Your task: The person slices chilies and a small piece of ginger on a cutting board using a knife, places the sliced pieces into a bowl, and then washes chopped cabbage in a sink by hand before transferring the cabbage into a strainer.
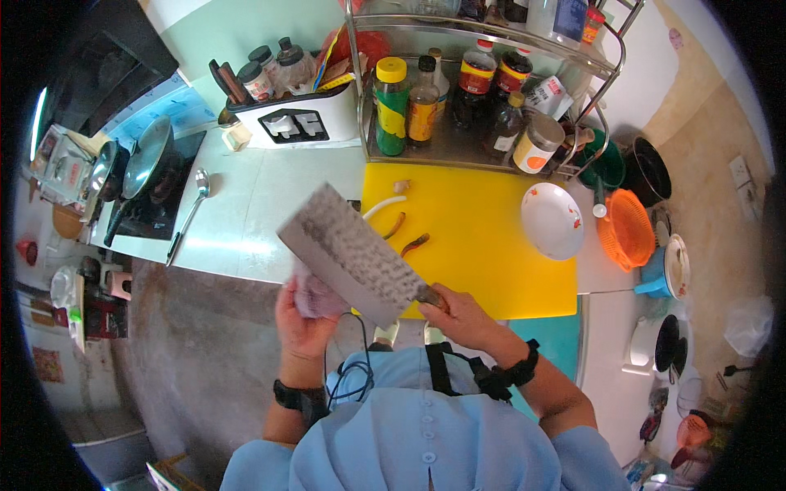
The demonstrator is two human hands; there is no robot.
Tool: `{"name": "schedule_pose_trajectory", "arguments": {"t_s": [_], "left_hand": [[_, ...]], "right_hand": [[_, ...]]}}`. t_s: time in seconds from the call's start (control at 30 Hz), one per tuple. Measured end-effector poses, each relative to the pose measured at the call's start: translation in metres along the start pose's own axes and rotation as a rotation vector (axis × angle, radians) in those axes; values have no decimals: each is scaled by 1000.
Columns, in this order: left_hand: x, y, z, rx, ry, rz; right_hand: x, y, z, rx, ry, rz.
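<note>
A wide cleaver (352,254) is held up over the front left of the yellow cutting board (491,278), its blade pointing up and to the left. My right hand (468,321) is closed around its wooden handle. Bunched in my left hand (304,329) is a pinkish-purple cloth (318,298), lying against the blade's lower left edge; the blade hides part of it. On the board are a white stalk (383,204), two slim reddish-brown pieces, possibly chilies (415,244), and a small pale lump (401,186). A white plate with orange flowers (552,221) rests at the board's right.
Behind the board stands a metal rack (458,155) with bottles and jars. Left of it is a white caddy (286,123). A ladle-like spoon (190,214) and a lidded pan (147,159) lie further left. At right are an orange basket (625,231) and pots.
</note>
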State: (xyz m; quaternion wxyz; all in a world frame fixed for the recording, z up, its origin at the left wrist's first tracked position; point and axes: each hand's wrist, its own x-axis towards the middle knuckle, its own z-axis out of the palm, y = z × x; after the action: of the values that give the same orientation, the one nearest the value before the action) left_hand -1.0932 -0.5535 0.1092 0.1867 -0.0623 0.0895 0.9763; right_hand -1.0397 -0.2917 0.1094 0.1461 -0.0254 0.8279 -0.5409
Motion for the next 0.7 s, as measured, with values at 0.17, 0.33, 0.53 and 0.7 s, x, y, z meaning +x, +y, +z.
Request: {"name": "schedule_pose_trajectory", "arguments": {"t_s": [0.17,0.33,0.53,0.7], "left_hand": [[9,62,-8,265,64,311],[34,122,-36,1336,447,543],[67,144,-71,2747,370,1067],[78,79,-49,2120,188,390]], "right_hand": [[-52,49,-38,-201,35,201],[-97,63,-48,136,323,462],[-115,65,-39,163,682,374],[-125,61,-37,206,777,339]]}}
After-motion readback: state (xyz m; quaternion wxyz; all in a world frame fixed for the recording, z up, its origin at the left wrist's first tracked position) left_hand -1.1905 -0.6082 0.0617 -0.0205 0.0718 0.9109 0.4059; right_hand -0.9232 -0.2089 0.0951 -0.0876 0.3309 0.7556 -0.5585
